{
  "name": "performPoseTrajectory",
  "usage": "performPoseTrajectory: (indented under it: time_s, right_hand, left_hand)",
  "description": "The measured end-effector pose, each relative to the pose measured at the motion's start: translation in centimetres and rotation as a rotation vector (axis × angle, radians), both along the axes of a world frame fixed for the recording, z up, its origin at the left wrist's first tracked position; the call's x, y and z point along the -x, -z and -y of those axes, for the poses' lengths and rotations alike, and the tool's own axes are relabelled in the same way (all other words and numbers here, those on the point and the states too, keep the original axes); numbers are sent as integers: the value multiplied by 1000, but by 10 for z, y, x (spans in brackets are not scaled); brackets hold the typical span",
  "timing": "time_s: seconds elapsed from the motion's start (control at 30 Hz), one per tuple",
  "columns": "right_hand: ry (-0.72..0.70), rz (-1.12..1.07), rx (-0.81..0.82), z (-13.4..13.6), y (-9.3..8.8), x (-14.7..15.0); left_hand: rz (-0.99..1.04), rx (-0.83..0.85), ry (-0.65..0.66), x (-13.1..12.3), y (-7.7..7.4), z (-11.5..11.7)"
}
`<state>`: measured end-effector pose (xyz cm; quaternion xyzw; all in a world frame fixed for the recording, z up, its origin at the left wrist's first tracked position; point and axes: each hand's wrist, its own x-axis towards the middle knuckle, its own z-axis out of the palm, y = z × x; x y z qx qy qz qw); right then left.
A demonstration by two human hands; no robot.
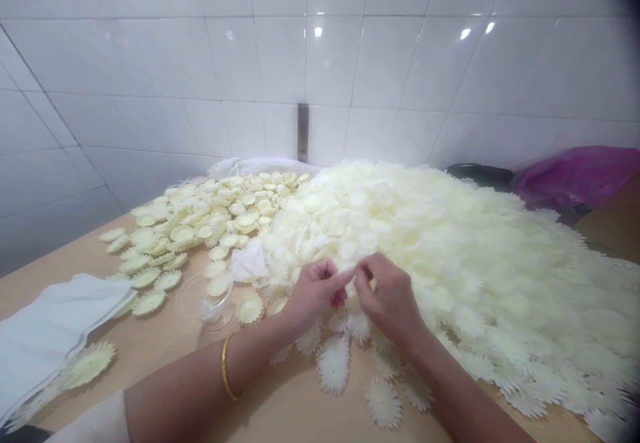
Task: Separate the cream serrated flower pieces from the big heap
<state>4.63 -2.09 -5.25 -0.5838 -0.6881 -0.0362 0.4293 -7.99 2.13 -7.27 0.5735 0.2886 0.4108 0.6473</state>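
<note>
My left hand (314, 289) and my right hand (389, 293) meet at their fingertips above the table's middle. Both are closed in a pinch; whatever lies between the fingers is too small or hidden to name. Something whitish shows at the tip of my left thumb. Just below the hands, several pale fringed flower-shaped discs (333, 365) lie flat. Behind and to the right rises a big heap of loose whitish fringed discs (480, 263). To the left, yellower discs (185, 235) lie in small layered stacks.
A clear round dish (227, 309) and a crumpled white tissue (249, 263) sit left of my hands. White cloth or paper (55, 323) covers the left front of the brown table (190, 389). A purple bag (575, 177) is at the back right, before the tiled wall (280, 56).
</note>
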Motion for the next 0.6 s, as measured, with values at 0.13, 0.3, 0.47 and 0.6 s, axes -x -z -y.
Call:
performPoseTrajectory:
  time_s: [0.13,0.3,0.47,0.6]
  right_hand:
    - [-57,-115,44,-1,-1,-8]
    - [-118,-79,43,-1,1,-10]
    - [154,144,-115,-5,7,-6]
    - [384,304,-220,-11,5,-26]
  left_hand:
    - [3,2,-8,1,0,-1]
    - [-24,47,-17,3,-1,-3]
    - [2,6,-8,-1,-5,3]
    - [20,-14,-69,0,-8,6]
